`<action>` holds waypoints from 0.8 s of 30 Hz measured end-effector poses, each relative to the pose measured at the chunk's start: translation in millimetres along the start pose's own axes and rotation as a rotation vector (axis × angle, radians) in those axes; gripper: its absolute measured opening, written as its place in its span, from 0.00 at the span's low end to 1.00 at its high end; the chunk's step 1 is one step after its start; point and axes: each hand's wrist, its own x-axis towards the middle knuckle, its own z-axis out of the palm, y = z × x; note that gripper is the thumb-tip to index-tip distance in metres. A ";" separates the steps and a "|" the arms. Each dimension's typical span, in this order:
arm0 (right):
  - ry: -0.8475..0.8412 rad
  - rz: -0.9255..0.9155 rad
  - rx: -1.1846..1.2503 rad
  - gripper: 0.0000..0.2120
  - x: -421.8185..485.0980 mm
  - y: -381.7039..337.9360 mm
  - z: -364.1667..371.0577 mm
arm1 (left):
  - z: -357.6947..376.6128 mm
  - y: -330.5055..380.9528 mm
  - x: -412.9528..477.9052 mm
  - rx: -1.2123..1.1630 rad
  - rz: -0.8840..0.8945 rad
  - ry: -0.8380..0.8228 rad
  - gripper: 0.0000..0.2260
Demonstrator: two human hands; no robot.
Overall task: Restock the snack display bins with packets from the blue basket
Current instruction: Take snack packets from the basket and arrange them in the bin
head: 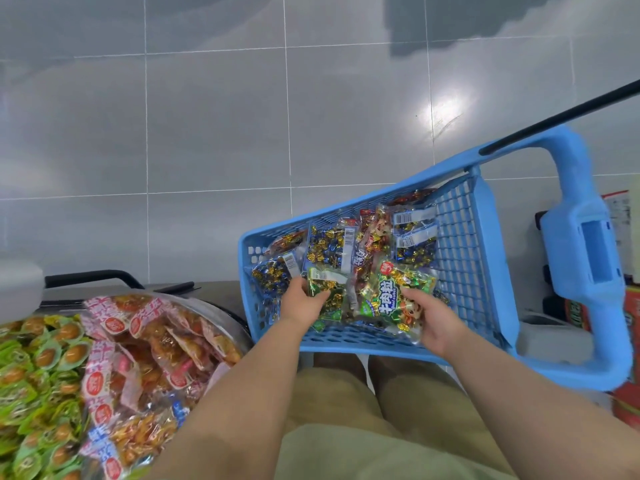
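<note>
Green packets (391, 296) (in blue basket (460, 244)) occupy left hand (302, 301) and right hand (437, 320).

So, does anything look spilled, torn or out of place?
Nothing stands out. The packets lie jumbled but inside the blue basket, none on the floor tiles. The left hand holds a green packet, the right hand a green beef cubes packet.
</note>
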 end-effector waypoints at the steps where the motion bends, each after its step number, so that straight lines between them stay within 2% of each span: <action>1: -0.025 0.014 -0.004 0.11 -1.5 0.6 1.3 | -2.7 2.5 -3.2 -0.083 -0.005 -0.052 0.23; 3: -0.060 0.027 -0.025 0.19 -2.9 1.3 6.0 | -6.9 8.0 -8.8 -0.239 -0.038 -0.155 0.36; 5: -0.083 0.039 -0.059 0.24 -4.2 1.9 12.4 | -6.5 14.3 -14.4 -0.331 -0.060 -0.266 0.40; 7: -0.098 0.052 -0.067 0.23 -4.7 1.1 17.6 | -2.6 20.0 -20.4 -0.420 -0.088 -0.379 0.35; 9: -0.069 0.020 -0.040 0.23 -3.2 0.4 19.1 | 0.2 25.0 -24.5 -0.471 -0.121 -0.480 0.23; 11: -0.039 -0.006 -0.016 0.31 0.6 -0.4 15.7 | 1.5 25.0 -21.2 -0.498 -0.166 -0.525 0.20; 12: -0.035 -0.001 -0.014 0.34 1.0 -0.7 13.9 | 0.6 24.5 -19.3 -0.489 -0.173 -0.498 0.21; 13: -0.034 0.011 -0.014 0.32 0.3 -0.8 12.1 | -1.0 22.3 -15.7 -0.432 -0.165 -0.423 0.21; 14: -0.032 0.020 -0.007 0.27 1.2 0.2 9.4 | -2.9 17.7 -9.8 -0.297 -0.147 -0.302 0.20; 16: -0.010 0.040 0.038 0.12 2.6 2.2 2.9 | -6.4 -2.0 4.4 0.159 -0.116 -0.045 0.20; 17: 0.000 0.053 0.071 0.06 3.0 3.6 -0.4 | -7.0 -12.6 9.0 0.319 -0.135 0.000 0.23; 18: 0.001 0.059 0.102 0.04 3.9 5.6 -3.9 | -5.4 -22.3 12.6 0.378 -0.166 0.002 0.26; 20: -0.007 0.076 0.136 0.02 4.3 8.4 -8.9 | 0.4 -33.0 16.4 0.313 -0.234 -0.001 0.34; 22: -0.020 0.086 0.148 0.02 4.8 10.6 -11.1 | 6.6 -35.3 19.5 0.149 -0.348 0.077 0.39; 24: -0.016 0.089 0.155 0.03 7.0 13.3 -12.2 | 11.4 -36.4 24.2 0.091 -0.404 0.133 0.42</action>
